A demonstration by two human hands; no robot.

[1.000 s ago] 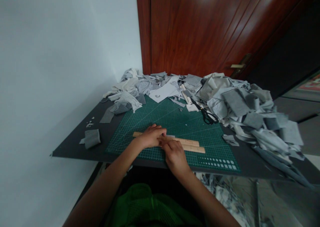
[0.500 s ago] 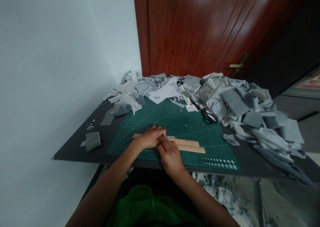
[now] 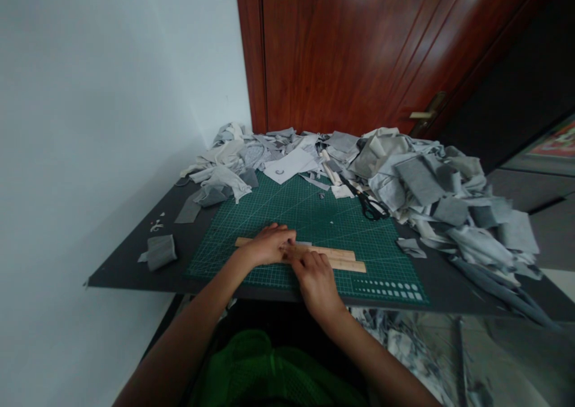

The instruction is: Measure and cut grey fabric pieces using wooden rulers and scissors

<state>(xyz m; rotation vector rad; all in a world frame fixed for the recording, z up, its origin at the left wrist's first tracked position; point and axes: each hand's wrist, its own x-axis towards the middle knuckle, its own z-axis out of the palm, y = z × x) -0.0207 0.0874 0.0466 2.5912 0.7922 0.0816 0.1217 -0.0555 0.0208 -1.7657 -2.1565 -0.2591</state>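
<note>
Fingers (image 3: pixel 309 262) (L+R) on wdn rulers (image 3: pixel 345 265).

Even on the rulers (image 3: pixel 335 254), no text seems legible.

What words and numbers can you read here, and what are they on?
None can be read.
Wooden rulers: faint marks, too small to read.
White paper: curved dark mark, no readable word.
Green mat: grid and pale shapes; any numbers too tiny.
Red panel, far right: too blurred.
</note>
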